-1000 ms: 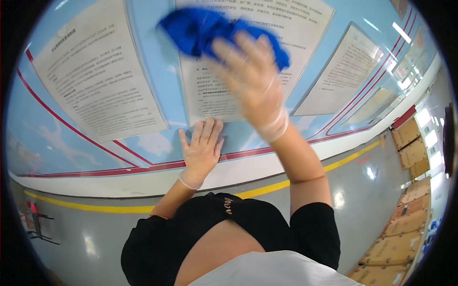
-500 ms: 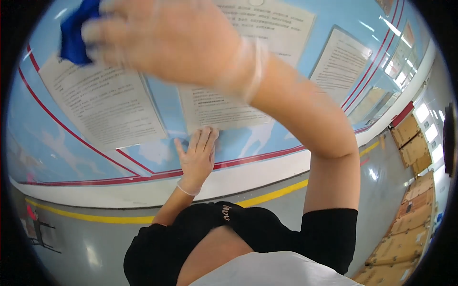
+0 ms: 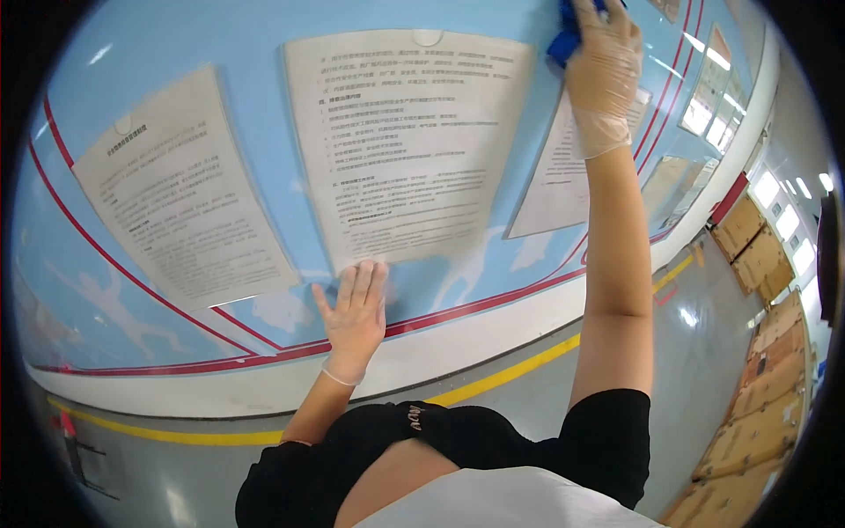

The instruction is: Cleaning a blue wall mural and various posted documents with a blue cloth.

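Note:
My right hand (image 3: 606,84), in a clear thin glove, presses a crumpled blue cloth (image 3: 563,46) against the light-blue wall board (image 3: 251,53) at the upper right. Its fingers are closed over the cloth. Just below it hangs the right-hand printed sheet (image 3: 554,180), partly covered by my hand and forearm. Lower down, my gloved left hand (image 3: 355,308) rests flat on the board with fingers stretched out, its fingertips at the bottom edge of the middle printed sheet (image 3: 405,150) in its clear holder. A further printed sheet (image 3: 189,202) hangs to the left.
Dark red stripes (image 3: 422,324) run along the board above a white lower strip. Below is a grey floor with a yellow line (image 3: 502,365). Stacked brown boxes (image 3: 761,370) stand at the far right. A dark-legged stand (image 3: 79,453) is at the lower left.
My right hand has swept from the upper left to the upper right with the blue cloth, uncovering the middle sheet. My left hand stays on the board, slightly lower in the view.

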Demonstrator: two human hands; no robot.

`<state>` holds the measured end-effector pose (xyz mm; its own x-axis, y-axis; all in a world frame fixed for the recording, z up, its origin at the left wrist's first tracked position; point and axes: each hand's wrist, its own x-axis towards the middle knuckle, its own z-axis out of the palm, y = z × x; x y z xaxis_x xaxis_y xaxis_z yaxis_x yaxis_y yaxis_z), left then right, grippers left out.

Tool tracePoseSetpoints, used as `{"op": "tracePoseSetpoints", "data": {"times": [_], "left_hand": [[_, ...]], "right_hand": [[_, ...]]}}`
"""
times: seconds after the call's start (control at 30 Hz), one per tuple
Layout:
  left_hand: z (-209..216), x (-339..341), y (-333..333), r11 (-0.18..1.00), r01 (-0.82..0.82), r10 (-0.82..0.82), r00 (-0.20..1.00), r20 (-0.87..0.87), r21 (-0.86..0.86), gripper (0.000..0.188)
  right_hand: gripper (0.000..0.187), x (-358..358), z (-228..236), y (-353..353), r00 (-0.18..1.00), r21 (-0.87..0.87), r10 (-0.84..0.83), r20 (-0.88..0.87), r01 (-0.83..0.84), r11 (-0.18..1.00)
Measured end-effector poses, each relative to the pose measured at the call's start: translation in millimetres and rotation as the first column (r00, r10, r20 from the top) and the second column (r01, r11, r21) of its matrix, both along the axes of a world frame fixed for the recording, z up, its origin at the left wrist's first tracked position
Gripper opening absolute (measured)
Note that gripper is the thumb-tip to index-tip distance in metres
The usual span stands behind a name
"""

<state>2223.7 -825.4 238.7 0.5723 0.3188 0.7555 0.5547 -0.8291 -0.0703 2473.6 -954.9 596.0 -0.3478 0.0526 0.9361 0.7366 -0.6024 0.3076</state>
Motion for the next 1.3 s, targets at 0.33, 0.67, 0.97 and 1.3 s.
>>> {"op": "tracePoseSetpoints", "data": {"times": [0.33, 0.67, 0.97, 1.3], "left_hand": [[5.3, 2.1, -5.1, 0.995, -0.098, 0.097, 0.994, -0.044, -0.007, 0.06], [-30.0, 19.2, 20.3, 0.991, -0.103, 0.102, 0.995, 0.014, 0.086, 0.063], [-37.8, 24.1, 24.0, 0.983, -0.152, 0.146, 0.987, 0.07, 0.1, 0.061], [14.4, 31.4, -9.0, 0.976, -0.118, 0.055, 0.947, 0.317, 0.181, 0.061]], "right_hand": [[0.027, -91.0, 21.4, 76.5, 0.829, -0.272, 0.546, 0.117, -0.502, 0.821], [0.029, 48.8, 43.0, -24.5, 0.959, -0.196, 0.279, 0.054, -0.264, 0.944], [0.041, 127.3, 40.3, -72.6, 0.65, 0.329, 0.631, -0.423, -0.539, 0.775], [0.048, 81.8, 50.3, -34.0, 0.917, -0.358, 0.157, 0.368, -0.017, 0.934]]}}
